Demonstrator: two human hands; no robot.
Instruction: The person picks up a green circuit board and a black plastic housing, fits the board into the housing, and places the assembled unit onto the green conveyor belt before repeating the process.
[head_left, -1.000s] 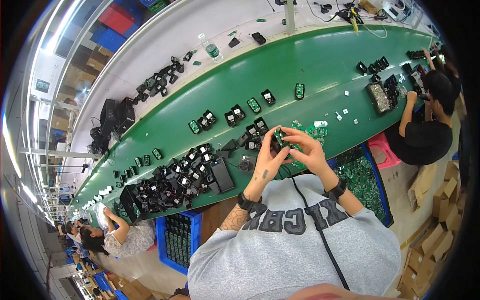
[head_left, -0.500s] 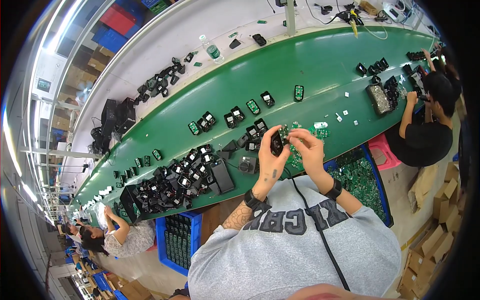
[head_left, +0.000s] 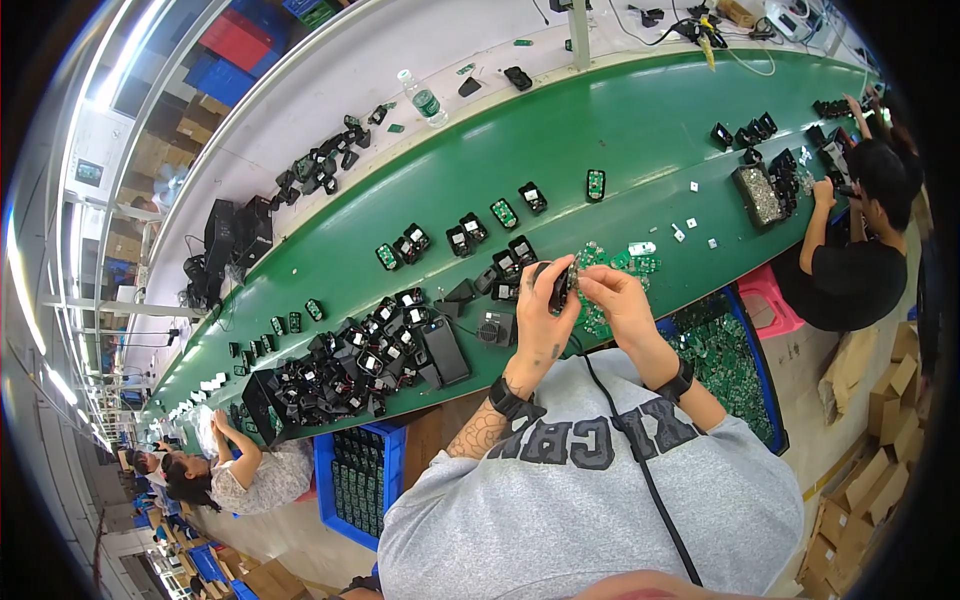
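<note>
My left hand (head_left: 543, 322) is closed around a small black plastic housing (head_left: 565, 285), which it holds tilted up above the near edge of the green bench. Fingers pinched together, my right hand (head_left: 622, 305) meets the housing on its right side. Whatever sits between those fingertips is too small to make out. Just beyond the hands lies a loose pile of green circuit boards (head_left: 640, 262). Left of my left hand are several black housings (head_left: 508, 262) and a square black part with a round grille (head_left: 496, 328).
A large heap of black housings (head_left: 350, 355) covers the near left bench (head_left: 640, 130). Blue crates (head_left: 323, 480) with boards stand below its edge. A metal-filled box (head_left: 760, 195) is at right, near a co-worker in black (head_left: 850, 260). Another person (head_left: 255, 475) works at left.
The housing in my left hand has turned to stand more on edge. My right hand has shifted slightly, its fingertips still at the housing.
</note>
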